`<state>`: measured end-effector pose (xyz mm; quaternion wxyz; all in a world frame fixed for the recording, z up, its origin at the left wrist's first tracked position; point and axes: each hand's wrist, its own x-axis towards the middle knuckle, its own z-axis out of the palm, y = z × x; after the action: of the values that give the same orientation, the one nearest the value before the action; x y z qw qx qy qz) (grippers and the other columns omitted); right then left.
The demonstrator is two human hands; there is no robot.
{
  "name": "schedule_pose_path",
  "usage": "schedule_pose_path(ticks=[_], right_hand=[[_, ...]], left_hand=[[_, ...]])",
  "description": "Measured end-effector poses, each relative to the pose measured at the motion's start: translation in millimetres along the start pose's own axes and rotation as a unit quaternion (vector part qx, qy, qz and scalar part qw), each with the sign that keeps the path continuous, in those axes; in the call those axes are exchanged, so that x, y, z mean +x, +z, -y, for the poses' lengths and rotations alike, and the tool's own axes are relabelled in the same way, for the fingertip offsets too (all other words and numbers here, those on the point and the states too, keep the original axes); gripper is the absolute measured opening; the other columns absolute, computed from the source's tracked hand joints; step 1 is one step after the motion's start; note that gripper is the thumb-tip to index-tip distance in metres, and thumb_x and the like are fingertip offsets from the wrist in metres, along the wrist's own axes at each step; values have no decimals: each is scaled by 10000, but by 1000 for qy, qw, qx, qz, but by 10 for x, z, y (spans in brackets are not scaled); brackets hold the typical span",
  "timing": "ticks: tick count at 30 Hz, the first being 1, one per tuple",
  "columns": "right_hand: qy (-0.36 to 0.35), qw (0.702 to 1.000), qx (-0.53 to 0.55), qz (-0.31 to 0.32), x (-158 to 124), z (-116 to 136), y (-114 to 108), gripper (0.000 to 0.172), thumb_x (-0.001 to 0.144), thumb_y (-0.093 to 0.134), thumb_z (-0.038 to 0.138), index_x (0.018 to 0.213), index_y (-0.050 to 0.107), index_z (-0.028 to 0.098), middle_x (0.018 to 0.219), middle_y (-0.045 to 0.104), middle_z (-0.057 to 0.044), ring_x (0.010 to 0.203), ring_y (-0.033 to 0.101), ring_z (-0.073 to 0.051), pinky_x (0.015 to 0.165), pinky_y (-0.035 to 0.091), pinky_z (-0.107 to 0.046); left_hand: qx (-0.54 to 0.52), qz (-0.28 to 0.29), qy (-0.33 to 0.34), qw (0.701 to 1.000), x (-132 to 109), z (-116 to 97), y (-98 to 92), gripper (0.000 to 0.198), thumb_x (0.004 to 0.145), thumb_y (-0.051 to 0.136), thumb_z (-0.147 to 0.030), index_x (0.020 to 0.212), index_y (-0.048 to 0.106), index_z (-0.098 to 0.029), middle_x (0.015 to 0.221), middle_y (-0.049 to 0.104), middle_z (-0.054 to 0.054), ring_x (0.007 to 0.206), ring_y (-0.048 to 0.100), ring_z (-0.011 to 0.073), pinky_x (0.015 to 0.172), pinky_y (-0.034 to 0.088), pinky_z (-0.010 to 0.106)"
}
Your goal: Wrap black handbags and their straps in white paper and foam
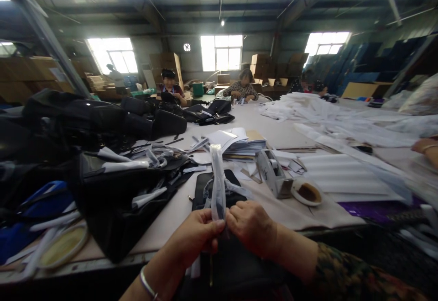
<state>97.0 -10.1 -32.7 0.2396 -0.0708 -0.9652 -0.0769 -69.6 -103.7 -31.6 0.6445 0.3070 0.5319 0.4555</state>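
Observation:
My left hand (pixel 201 231) pinches a bag strap wrapped in clear, whitish plastic (pixel 218 182), thumb across its lower part. The wrapped strap stands nearly upright, its free end pointing away from me. Closed up against it on the other side is my right hand (pixel 251 228), fingers curled at the strap's edge; what lies inside them is hidden. Beneath both hands lies a black bag (pixel 203 184), partly on the table and partly towards my lap. More wrapped strap (pixel 237 189) crosses the bag behind my hands.
Black bags (pixel 99 200) pile up on the left. A tape dispenser (pixel 273 173), a tape roll (pixel 307 192), a paper stack (pixel 244 142) and white foam sheets (pixel 342 173) lie ahead and right. Another tape roll (pixel 63 246) sits front left. Co-workers sit across the table (pixel 253 118).

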Motion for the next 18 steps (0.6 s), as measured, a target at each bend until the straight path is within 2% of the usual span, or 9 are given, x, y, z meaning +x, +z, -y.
schedule_pose_path(ticks=[3, 5, 6, 8, 10, 12, 14, 16, 18], right_hand=[[-10, 999, 19, -38, -10, -22, 46, 145, 919, 488, 139, 827, 599, 146, 664, 592, -42, 579, 492, -179, 534, 323, -320], [3, 996, 68, -58, -31, -45, 77, 174, 937, 460, 132, 865, 618, 126, 668, 595, -49, 596, 507, -179, 562, 373, -315], [13, 992, 108, -61, -43, -57, 82, 184, 938, 449, 122, 895, 629, 119, 709, 618, -63, 640, 539, -183, 602, 413, -312], [62, 975, 204, -64, -67, -77, 59, 214, 929, 451, 117, 1016, 647, 110, 903, 675, -113, 827, 608, -205, 743, 479, -322], [164, 937, 301, -61, -78, -81, -7, 275, 922, 502, 172, 1151, 644, 118, 1064, 676, -135, 967, 616, -225, 842, 486, -344], [285, 861, 421, -28, -64, -59, -90, 269, 914, 570, 292, 1094, 693, 134, 985, 693, -105, 907, 625, -219, 807, 488, -332], [372, 750, 546, 28, -26, -13, -153, 287, 866, 639, 411, 874, 732, 139, 752, 662, -42, 729, 596, -176, 701, 471, -291], [431, 644, 630, 55, 22, 42, -177, 321, 793, 701, 447, 704, 692, 138, 595, 568, 8, 598, 516, -128, 617, 429, -257], [471, 583, 661, 38, 55, 87, -165, 308, 736, 738, 418, 639, 646, 140, 541, 503, 35, 538, 445, -98, 575, 392, -241]], left_hand=[[-22, 7, -34, 999, 0, 38, -14, 429, 632, 862, -478, 757, 697, -103, 587, 559, 3, 445, 390, 44, 430, 259, 171], [0, -9, -17, 1000, 0, 56, 7, 395, 679, 828, -481, 699, 706, -106, 519, 469, -29, 441, 327, 44, 429, 207, 183], [22, -25, 12, 999, -1, 60, 21, 365, 710, 807, -466, 697, 719, -112, 529, 474, -23, 456, 342, 55, 437, 231, 191], [83, -72, 101, 989, -10, 64, 48, 268, 765, 767, -398, 711, 750, -136, 656, 582, 28, 568, 480, 105, 523, 373, 216], [155, -125, 206, 958, -20, 84, 70, 173, 821, 713, -319, 755, 773, -172, 836, 652, 63, 790, 592, 179, 713, 472, 263], [227, -152, 297, 915, -25, 142, 92, 152, 876, 649, -267, 839, 782, -203, 906, 650, 67, 895, 605, 205, 807, 480, 288], [289, -151, 363, 873, -18, 234, 123, 189, 918, 592, -243, 897, 777, -210, 853, 619, 62, 827, 596, 188, 751, 478, 282], [336, -152, 404, 837, -7, 328, 156, 220, 935, 559, -228, 907, 775, -200, 782, 578, 57, 731, 560, 170, 664, 451, 268], [350, -163, 414, 824, -7, 382, 178, 236, 937, 547, -223, 889, 776, -191, 750, 554, 56, 698, 535, 166, 637, 427, 267]])
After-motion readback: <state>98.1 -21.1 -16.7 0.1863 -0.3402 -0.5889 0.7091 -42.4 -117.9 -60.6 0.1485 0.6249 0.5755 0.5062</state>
